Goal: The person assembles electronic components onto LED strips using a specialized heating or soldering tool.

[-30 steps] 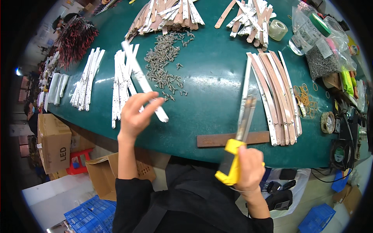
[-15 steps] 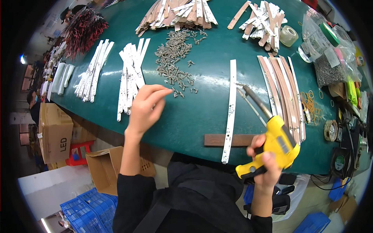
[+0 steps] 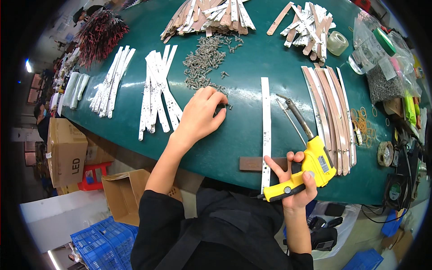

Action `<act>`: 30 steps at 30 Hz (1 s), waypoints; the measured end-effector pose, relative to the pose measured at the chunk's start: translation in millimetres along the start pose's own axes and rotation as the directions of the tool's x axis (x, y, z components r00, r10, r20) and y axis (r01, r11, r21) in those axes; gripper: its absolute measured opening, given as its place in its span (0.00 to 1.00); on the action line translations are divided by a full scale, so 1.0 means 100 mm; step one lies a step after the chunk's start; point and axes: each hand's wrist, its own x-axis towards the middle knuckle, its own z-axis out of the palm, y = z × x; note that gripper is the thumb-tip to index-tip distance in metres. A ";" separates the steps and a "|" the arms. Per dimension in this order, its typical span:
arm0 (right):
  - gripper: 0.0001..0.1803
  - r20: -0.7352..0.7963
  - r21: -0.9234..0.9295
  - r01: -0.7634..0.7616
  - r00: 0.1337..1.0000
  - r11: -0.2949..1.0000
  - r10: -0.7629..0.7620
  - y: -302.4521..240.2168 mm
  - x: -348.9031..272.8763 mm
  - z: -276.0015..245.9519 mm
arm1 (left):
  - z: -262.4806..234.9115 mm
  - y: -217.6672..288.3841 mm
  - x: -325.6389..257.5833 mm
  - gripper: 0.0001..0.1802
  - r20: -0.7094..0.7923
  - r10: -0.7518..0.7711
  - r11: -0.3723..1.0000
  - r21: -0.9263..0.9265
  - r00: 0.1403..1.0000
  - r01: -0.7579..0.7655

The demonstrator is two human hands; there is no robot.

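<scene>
My left hand (image 3: 202, 112) hovers at the near end of a pile of small metal parts like connectors or screws (image 3: 204, 63). Its fingers are bent, with thumb and forefinger apart by a loose small part (image 3: 230, 107). In my right hand (image 3: 299, 189) is a yellow soldering gun (image 3: 317, 162), its long tip and thin feed tube pointing up and left. The right forefinger reaches out and touches a narrow white LED strip board (image 3: 266, 121). That board lies upright in view across a dark brown bar (image 3: 249, 164) near the table's front edge.
White strips lie in two stacks (image 3: 112, 83) (image 3: 153, 94) at left. More strips heap at the back (image 3: 209, 18) and back right (image 3: 310, 31). Right of the gun is a row of strips (image 3: 330, 117), then rubber bands (image 3: 363, 126), clear tape (image 3: 337, 43) and a bag of metal parts (image 3: 384, 83).
My left hand has moved right, to the loose parts. The right hand has brought the soldering gun left and down, stretching its forefinger onto the strip, which now lies straighter.
</scene>
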 end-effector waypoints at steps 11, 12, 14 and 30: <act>0.30 0.089 0.021 0.036 0.995 0.999 -0.038 -0.01 0.10 -0.04 | 0.04 0.40 0.00 0.06 0.187 -0.113 0.834 -0.516 0.976 0.195; 0.31 0.071 0.030 0.028 0.997 0.999 -0.030 -0.01 0.10 -0.05 | 0.09 0.43 0.00 0.06 0.197 -0.083 0.829 -0.530 0.977 0.177; 0.32 0.049 0.035 0.018 0.999 0.999 -0.020 0.00 0.09 -0.08 | 0.18 0.47 0.02 0.08 0.232 -0.043 0.814 -0.556 0.972 0.169; 0.32 0.026 -0.001 0.021 0.999 1.000 -0.021 -0.02 0.11 -0.04 | 0.48 0.51 -0.01 0.06 -0.049 0.193 0.910 -0.365 0.980 -0.197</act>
